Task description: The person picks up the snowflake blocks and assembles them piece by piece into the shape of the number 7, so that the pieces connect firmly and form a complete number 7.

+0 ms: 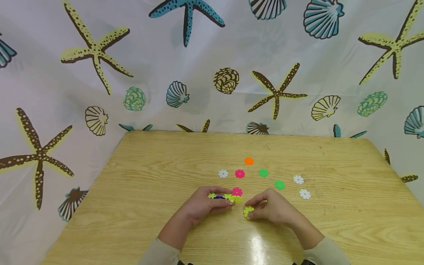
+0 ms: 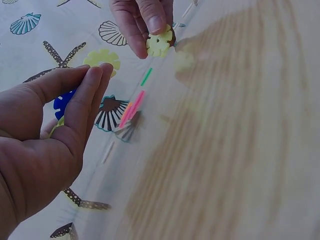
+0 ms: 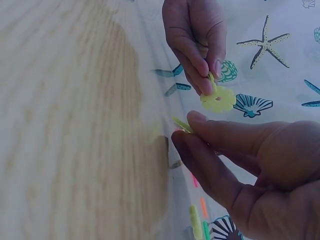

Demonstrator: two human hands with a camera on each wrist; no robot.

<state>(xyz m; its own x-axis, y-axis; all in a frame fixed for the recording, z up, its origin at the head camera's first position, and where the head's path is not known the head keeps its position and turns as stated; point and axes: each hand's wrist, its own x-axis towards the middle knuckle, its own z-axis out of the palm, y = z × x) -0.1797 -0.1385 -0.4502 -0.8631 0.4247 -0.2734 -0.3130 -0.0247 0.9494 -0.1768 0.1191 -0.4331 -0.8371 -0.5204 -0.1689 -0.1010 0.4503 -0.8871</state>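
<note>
My left hand (image 1: 202,202) grips a row of joined, notched plastic discs. Yellow ones and a blue disc (image 2: 61,106) show between its fingers; the rest of the row is hidden by the palm. At the fingertips a yellow disc (image 3: 218,100) sticks out from the row. Just to the right, my right hand (image 1: 273,208) pinches a single yellow disc (image 1: 248,212) between thumb and fingers, tilted up on edge. A small gap separates this disc from the row. A pink disc (image 1: 237,191) lies just beyond the left fingertips.
Loose notched discs lie flat on the wooden table (image 1: 149,165) beyond the hands: orange (image 1: 249,161), pink (image 1: 240,173), green (image 1: 263,173) and white (image 1: 298,179). Behind the table hangs a white cloth (image 1: 198,66) printed with shells and starfish.
</note>
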